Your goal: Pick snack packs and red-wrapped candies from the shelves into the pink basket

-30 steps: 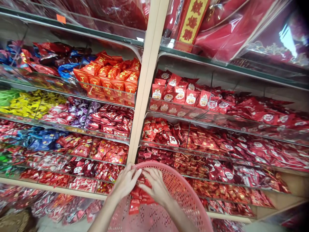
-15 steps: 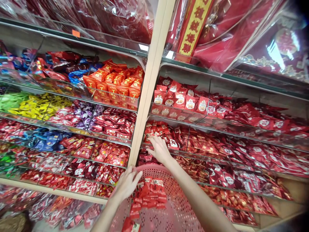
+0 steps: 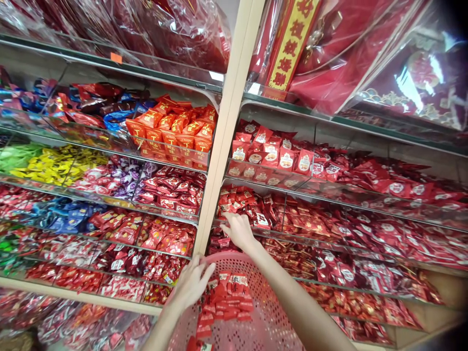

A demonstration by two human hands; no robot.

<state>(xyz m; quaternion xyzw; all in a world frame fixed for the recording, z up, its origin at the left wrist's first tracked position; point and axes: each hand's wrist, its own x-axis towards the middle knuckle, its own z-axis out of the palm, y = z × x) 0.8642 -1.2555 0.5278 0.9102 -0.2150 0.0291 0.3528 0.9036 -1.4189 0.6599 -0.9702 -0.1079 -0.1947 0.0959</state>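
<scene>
A pink perforated plastic basket [image 3: 263, 331] is in front of me, with several small red candy packets [image 3: 234, 297] inside it. My left hand [image 3: 192, 280] grips the basket's left rim, thumb toward the inside. Above the far rim, my right hand [image 3: 239, 231] is at the front edge of a shelf bin of red packets [image 3: 237, 199] with white labels. Its fingers are bent slightly over the clear lip and its thumb is apart from them. No packet shows in this hand, and its fingertips are partly hidden.
A pale wooden upright [image 3: 217, 180] divides the shelves. Orange-red packets [image 3: 171, 126] and yellow sweets [image 3: 51, 163] fill bins on the left. More red packets [image 3: 285, 153] line the right shelves behind clear fronts. Wrapped bags [image 3: 95, 317] lie low at left.
My right hand has drawn down slightly from the packets toward the bin's front edge. My left hand stays on the basket rim. The view has shifted slightly.
</scene>
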